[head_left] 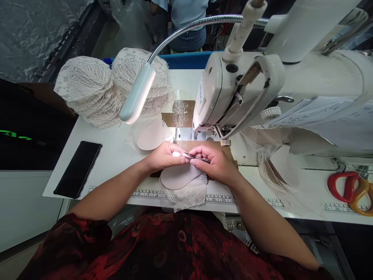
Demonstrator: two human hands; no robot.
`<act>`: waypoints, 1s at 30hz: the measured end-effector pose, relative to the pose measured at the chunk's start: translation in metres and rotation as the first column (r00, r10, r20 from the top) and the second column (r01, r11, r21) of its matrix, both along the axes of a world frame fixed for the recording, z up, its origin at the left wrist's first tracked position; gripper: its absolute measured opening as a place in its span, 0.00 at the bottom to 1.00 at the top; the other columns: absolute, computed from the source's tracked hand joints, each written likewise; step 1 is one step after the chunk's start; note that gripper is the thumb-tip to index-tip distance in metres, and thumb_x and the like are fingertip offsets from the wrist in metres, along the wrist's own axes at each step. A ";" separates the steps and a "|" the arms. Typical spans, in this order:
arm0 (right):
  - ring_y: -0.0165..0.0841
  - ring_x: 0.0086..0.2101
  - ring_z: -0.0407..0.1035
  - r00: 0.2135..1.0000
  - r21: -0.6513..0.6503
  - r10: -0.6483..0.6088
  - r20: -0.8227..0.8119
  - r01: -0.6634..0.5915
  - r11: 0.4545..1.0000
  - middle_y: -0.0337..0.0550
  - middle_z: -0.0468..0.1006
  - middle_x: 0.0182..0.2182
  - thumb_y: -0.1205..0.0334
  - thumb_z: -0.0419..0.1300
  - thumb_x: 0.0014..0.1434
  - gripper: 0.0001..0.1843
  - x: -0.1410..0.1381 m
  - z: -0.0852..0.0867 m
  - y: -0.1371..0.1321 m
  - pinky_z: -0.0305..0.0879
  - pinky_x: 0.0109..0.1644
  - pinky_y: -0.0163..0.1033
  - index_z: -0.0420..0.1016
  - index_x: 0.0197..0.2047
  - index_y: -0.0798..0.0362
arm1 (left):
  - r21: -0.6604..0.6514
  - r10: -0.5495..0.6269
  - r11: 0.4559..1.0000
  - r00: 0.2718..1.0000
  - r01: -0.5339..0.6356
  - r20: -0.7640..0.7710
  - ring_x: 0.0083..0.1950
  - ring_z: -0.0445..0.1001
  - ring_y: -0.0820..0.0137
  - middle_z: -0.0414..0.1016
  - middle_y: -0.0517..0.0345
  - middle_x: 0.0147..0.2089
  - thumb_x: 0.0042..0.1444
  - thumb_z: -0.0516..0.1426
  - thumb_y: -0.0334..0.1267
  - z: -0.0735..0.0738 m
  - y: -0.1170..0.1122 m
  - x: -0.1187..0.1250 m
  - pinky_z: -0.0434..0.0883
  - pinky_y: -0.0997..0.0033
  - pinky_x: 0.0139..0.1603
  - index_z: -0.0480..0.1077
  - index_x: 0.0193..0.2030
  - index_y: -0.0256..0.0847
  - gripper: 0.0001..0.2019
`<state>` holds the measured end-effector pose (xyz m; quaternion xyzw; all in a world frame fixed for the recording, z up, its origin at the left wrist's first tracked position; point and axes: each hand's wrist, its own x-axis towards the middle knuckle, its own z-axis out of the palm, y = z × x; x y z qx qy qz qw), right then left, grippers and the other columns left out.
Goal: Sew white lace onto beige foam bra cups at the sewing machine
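In the head view, we see both hands together in front of the sewing machine (214,91), over the white table (113,155). The left hand (163,157) pinches with thumb and fingers brought together on the pale cup (177,179); exactly which part it grips, we cannot make out. The right hand (215,161) closes its fingers around a slim, dark metal tool (199,158), whose tip points at the left thumb. The cup hangs just under both hands, with its lace (189,196) spreading down over the ruler strip (221,199) at the table's front edge.

Another pale cup (150,135) with lace lies left of the needle area. Beyond it we find two lace stacks (83,87), partly behind the lamp (138,93). The phone (78,169) lies at far left; on the right are more cups (282,165) and scissors (344,186) with red and orange handles. Behind the table sits a person in a light-blue top (188,13).
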<state>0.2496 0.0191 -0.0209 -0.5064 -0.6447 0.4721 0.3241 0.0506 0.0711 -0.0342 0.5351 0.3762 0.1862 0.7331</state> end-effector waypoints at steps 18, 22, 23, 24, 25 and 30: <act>0.31 0.32 0.68 1.000 -0.002 0.014 0.009 -0.014 1.000 0.42 0.78 0.33 0.55 0.60 0.56 0.12 0.003 -0.007 0.001 0.64 0.36 0.37 0.77 0.40 0.53 | -0.004 -0.052 0.999 0.999 0.052 0.011 0.37 0.76 0.70 0.80 0.51 0.38 0.49 0.66 0.42 -0.002 0.002 -0.008 0.71 0.72 0.40 0.78 0.36 0.35 0.12; 0.30 0.32 0.69 1.000 0.032 0.000 0.017 -0.001 0.999 0.40 0.78 0.31 0.57 0.59 0.57 0.09 -0.001 -0.007 0.001 0.64 0.36 0.36 0.77 0.37 0.52 | -0.005 -0.076 0.997 0.996 0.076 -0.039 0.32 0.73 0.73 0.79 0.53 0.33 0.49 0.66 0.43 0.000 0.001 -0.007 0.69 0.75 0.33 0.78 0.35 0.33 0.13; 0.30 0.32 0.69 1.000 0.034 -0.009 0.011 0.009 0.999 0.40 0.78 0.31 0.57 0.59 0.58 0.09 -0.002 -0.008 0.001 0.64 0.36 0.36 0.77 0.36 0.52 | 0.000 -0.083 0.997 0.995 0.083 -0.049 0.32 0.73 0.73 0.78 0.53 0.32 0.49 0.65 0.43 0.000 0.002 -0.006 0.68 0.75 0.32 0.78 0.35 0.33 0.14; 0.30 0.33 0.70 1.000 0.035 -0.024 0.007 0.024 0.999 0.40 0.78 0.32 0.57 0.59 0.58 0.09 -0.002 -0.009 0.001 0.64 0.36 0.36 0.77 0.36 0.52 | 0.004 -0.087 0.996 0.995 0.088 -0.051 0.32 0.72 0.73 0.78 0.53 0.32 0.50 0.65 0.44 -0.001 0.002 -0.006 0.68 0.75 0.32 0.78 0.35 0.33 0.14; 0.30 0.33 0.70 0.999 0.036 -0.045 0.003 0.045 0.998 0.40 0.78 0.32 0.57 0.58 0.58 0.09 -0.002 -0.011 0.001 0.64 0.37 0.36 0.77 0.36 0.52 | 0.012 -0.088 0.996 0.995 0.088 -0.048 0.32 0.72 0.73 0.77 0.53 0.31 0.50 0.65 0.44 -0.001 0.002 -0.006 0.68 0.75 0.32 0.77 0.35 0.33 0.14; 0.32 0.33 0.71 0.985 0.033 -0.172 -0.032 0.173 0.984 0.42 0.78 0.33 0.52 0.57 0.59 0.13 0.003 -0.015 0.000 0.66 0.38 0.39 0.73 0.40 0.52 | 0.153 -0.144 0.975 0.984 0.159 -0.104 0.32 0.71 0.73 0.76 0.55 0.33 0.52 0.63 0.46 0.012 0.002 -0.011 0.66 0.75 0.32 0.77 0.39 0.35 0.15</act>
